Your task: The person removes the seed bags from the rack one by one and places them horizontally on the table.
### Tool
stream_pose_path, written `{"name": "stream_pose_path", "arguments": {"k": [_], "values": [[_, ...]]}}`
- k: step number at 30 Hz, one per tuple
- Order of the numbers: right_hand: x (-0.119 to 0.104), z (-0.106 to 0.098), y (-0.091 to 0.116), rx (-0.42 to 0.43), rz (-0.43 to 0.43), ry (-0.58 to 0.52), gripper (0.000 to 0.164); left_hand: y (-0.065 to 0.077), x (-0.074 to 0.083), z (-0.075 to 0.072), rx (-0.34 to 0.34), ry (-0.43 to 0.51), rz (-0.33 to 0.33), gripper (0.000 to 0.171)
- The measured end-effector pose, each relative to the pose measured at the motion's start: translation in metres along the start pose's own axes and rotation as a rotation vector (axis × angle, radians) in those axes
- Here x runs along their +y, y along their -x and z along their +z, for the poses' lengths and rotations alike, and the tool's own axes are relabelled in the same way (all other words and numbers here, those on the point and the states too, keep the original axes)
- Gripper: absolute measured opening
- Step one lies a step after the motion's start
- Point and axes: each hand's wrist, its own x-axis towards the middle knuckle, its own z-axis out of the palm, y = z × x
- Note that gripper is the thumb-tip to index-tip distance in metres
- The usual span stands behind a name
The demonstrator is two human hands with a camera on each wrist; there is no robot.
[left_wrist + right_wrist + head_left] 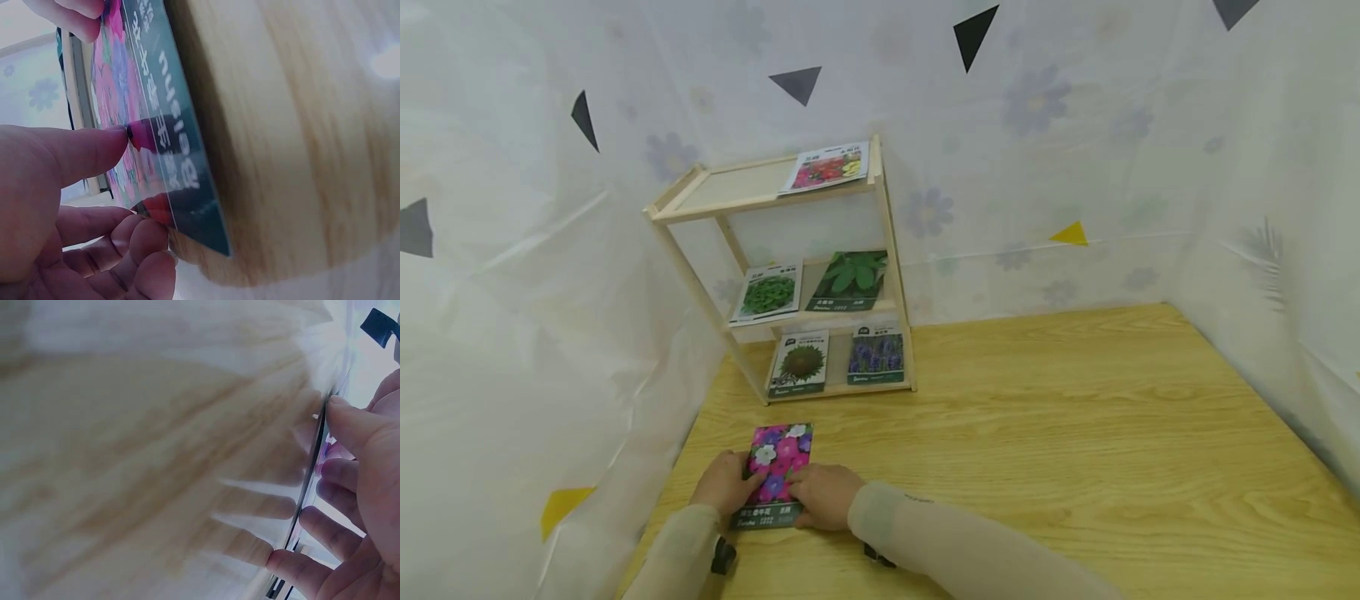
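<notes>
A seed packet (pixel 781 457) with pink, white and purple flowers and a dark green lower band lies at the table's front left. My left hand (pixel 724 483) holds its left edge; in the left wrist view the thumb (pixel 94 150) presses on the printed face while the other fingers curl at the edge. Along the right edge is my right hand (pixel 827 497), its index finger over the flower picture. The right wrist view shows the packet nearly edge-on, with thumb (pixel 353 425) and fingertips against its side.
Behind the packet stands a small wooden shelf (pixel 912 358) of three levels. A red-flower packet (pixel 826 168) lies on top, two green-leaf packets (pixel 769 293) (pixel 853 279) in the middle, and a brown-headed plant packet (pixel 801 363) beside a purple-flower packet (pixel 877 354) below. Patterned sheeting (pixel 1037 167) surrounds the wooden table (pixel 1075 442).
</notes>
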Motion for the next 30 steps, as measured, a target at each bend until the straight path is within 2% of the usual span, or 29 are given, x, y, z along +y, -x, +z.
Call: {"name": "stream_pose_path", "arguments": {"k": [11,16,22,30], "values": [[0.006,0.003,0.005,0.057,-0.027,-0.011,0.049,0.001,0.003,-0.003,-0.014,0.012,-0.039,0.052],[0.014,-0.005,0.013,0.078,-0.002,-0.025,0.049,0.002,0.007,-0.014,0.028,0.032,-0.056,0.056],[0.020,-0.024,0.023,0.091,-0.022,-0.007,0.051,0.002,0.015,-0.031,0.097,0.011,0.012,0.053],[0.034,-0.062,0.040,0.188,-0.066,0.056,0.050,0.005,0.047,-0.060,0.210,0.045,0.079,0.047]]}}
